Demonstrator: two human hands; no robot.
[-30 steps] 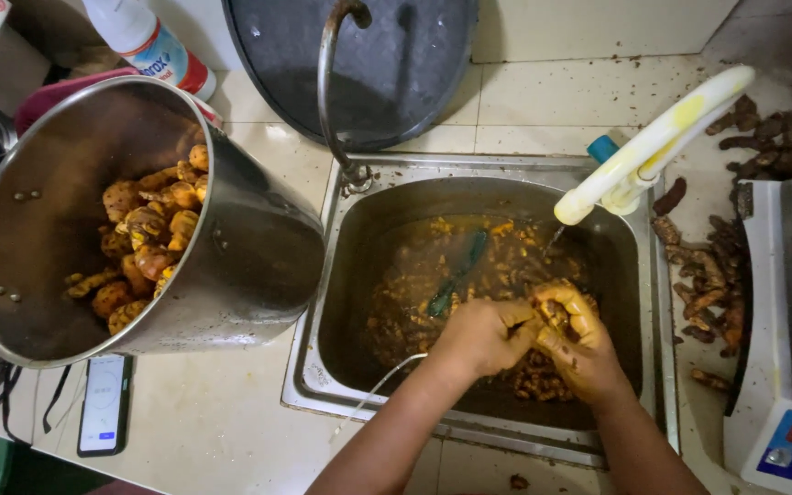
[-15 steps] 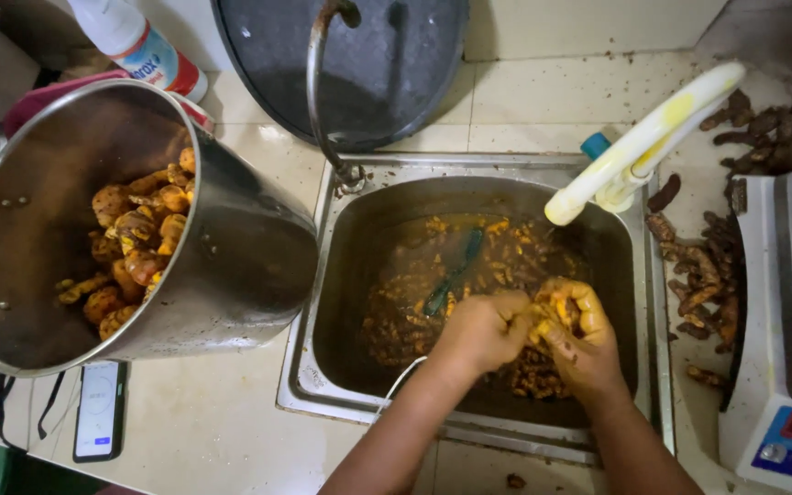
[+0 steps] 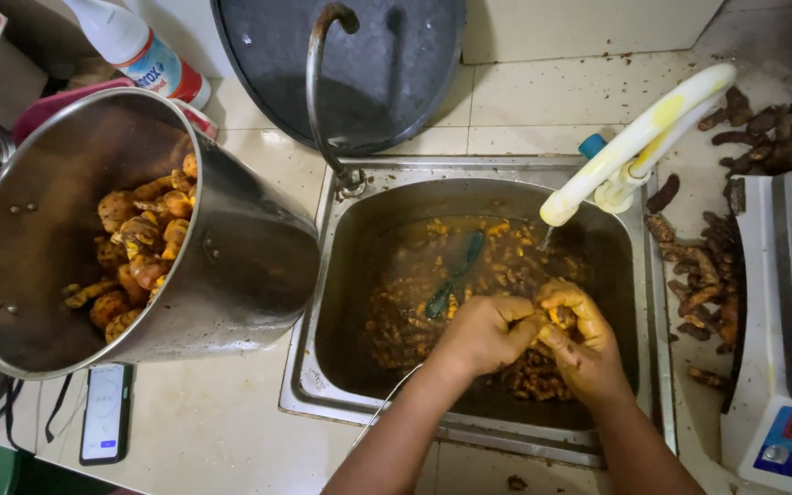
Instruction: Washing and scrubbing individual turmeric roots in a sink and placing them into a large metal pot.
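Both hands pinch one yellow root piece over sink at 5 o'clock: left hand & right hand. Slippery, may drop. Tilted steel pot at 9 could spill its washed roots.

both hands on a turmeric root over the sink

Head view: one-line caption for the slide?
Both hands, left hand and right hand, rub a yellow root over a sink of murky water beside a pot.
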